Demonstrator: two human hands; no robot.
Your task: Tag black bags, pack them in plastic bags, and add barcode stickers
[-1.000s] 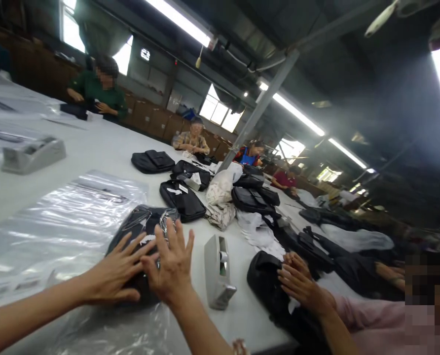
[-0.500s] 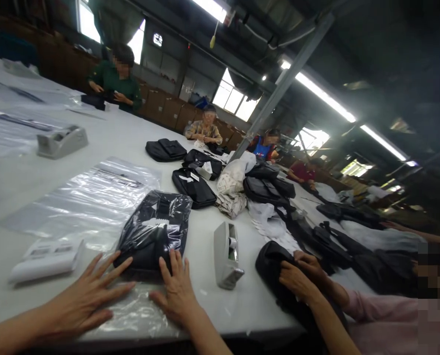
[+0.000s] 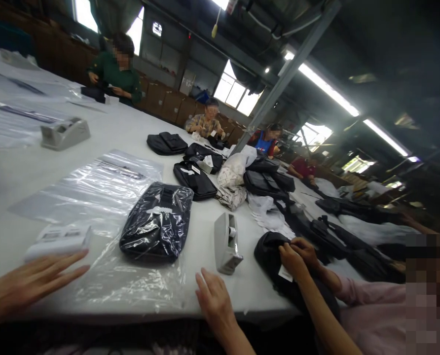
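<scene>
Left hand (image 3: 27, 286) lies flat near the tabletop's (image 3: 131, 130) near edge, fingers spread apart, holding nothing, just beside a white label roll (image 3: 59, 240). Right hand (image 3: 214, 298) rests at the near edge, grip apart and empty, near the grey tape dispenser (image 3: 226, 241). Between the hands, set back from the near edge, lies a black bag in a clear plastic sleeve (image 3: 157, 222), touched by neither hand. At the right, a co-worker's hands (image 3: 297, 256) hold a second black bag (image 3: 275, 261).
</scene>
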